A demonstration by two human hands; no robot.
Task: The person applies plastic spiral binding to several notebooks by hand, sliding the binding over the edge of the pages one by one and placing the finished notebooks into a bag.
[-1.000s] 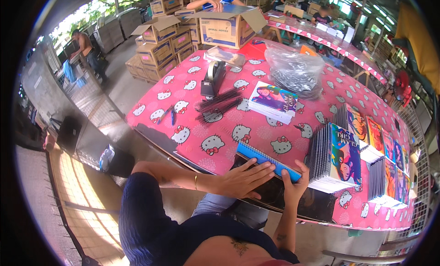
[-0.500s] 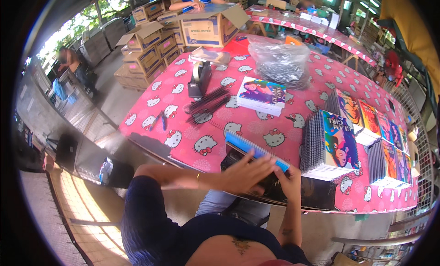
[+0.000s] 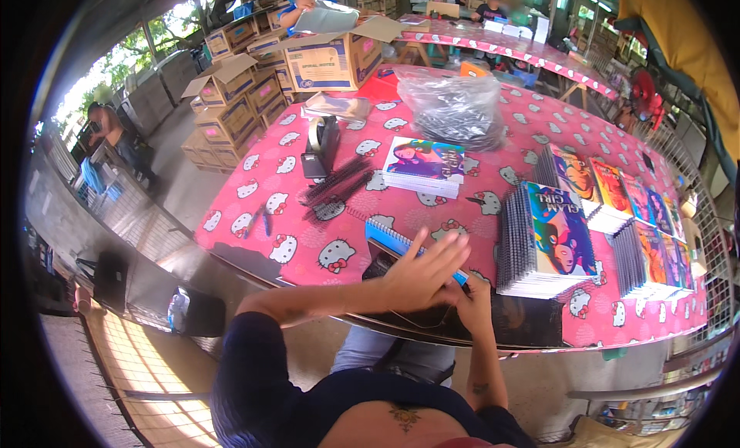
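At the near edge of the table [image 3: 308, 268], my right hand [image 3: 472, 303] grips a notebook [image 3: 385, 237], my left hand [image 3: 429, 271] is spread; probably binding, next needs steadiness.

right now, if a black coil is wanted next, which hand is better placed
Likely the left hand: it is nearer the black coils, its fingers spread flat over the blue notebook. The right hand is farther off, at the notebook's right end, perhaps holding it.
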